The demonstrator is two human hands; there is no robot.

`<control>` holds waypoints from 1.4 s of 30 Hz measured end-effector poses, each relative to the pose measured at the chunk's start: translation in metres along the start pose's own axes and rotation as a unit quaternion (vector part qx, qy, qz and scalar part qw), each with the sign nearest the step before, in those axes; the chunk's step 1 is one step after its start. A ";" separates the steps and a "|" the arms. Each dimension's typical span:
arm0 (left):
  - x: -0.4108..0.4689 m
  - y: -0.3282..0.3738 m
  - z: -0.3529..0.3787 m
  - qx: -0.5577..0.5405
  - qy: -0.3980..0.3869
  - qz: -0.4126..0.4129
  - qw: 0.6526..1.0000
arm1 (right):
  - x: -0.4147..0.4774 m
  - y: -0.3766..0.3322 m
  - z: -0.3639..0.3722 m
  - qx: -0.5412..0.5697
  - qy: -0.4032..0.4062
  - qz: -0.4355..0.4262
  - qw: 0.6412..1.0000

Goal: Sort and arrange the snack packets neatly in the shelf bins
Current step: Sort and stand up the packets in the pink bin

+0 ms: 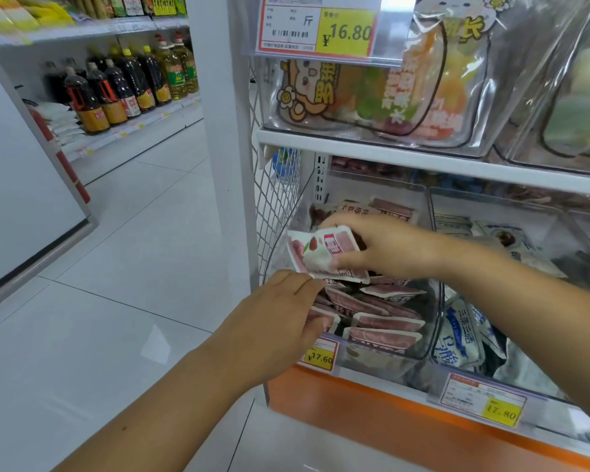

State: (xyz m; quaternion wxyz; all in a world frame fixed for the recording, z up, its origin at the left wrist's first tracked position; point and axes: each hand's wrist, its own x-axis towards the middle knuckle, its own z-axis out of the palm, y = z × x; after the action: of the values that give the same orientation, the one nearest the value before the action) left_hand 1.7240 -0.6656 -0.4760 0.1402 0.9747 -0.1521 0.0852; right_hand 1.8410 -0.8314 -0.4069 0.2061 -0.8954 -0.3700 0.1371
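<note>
- Left grip (273, 321) is nearest; its fingers lie close together over the front-left corner of the clear plastic shelf bin (436, 321), with the tips just beside the lower corner of the raised packet. The thumb goes down among the stacked packets, but I cannot tell whether this grip pinches one or only rests there.
- Right grip (385, 248) holds the small white and pink foil snack packet with a red fruit picture (315, 253). The fingers curl over its top edge and the thumb presses from below, so it is pinched at its right end, above the bin.
- More flat pink and white packets (382, 323) lie in the same bin, partly in overlapping rows and partly loose at the back.
- I judge the packet light, thin and soft. It bends in the hand and its smooth foil can slip, so a pinch at a sealed edge is better than a squeeze on the filled middle.
- Next bin on the right holds blue and white snack packets (464, 338), so the sorts are apart.
</note>
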 end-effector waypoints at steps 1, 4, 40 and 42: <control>0.000 0.000 0.000 -0.002 0.000 0.001 1.000 | 0.001 -0.001 -0.002 -0.010 -0.006 -0.002 1.000; -0.002 -0.001 -0.001 -0.007 -0.002 0.002 1.000 | -0.005 -0.010 -0.017 -0.112 -0.019 0.001 0.994; 0.020 0.006 0.002 0.044 -0.071 -0.027 0.996 | 0.061 0.046 0.027 -0.300 -0.126 0.058 0.944; 0.023 0.006 0.002 0.029 -0.079 -0.042 0.996 | 0.064 0.044 0.030 -0.354 -0.088 0.032 0.931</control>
State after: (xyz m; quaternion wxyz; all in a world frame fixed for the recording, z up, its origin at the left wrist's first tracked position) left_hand 1.7442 -0.6783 -0.4717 0.1026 0.9875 -0.1195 0.0061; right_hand 1.9000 -0.8052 -0.4600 -0.1621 -0.9061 -0.3823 0.0816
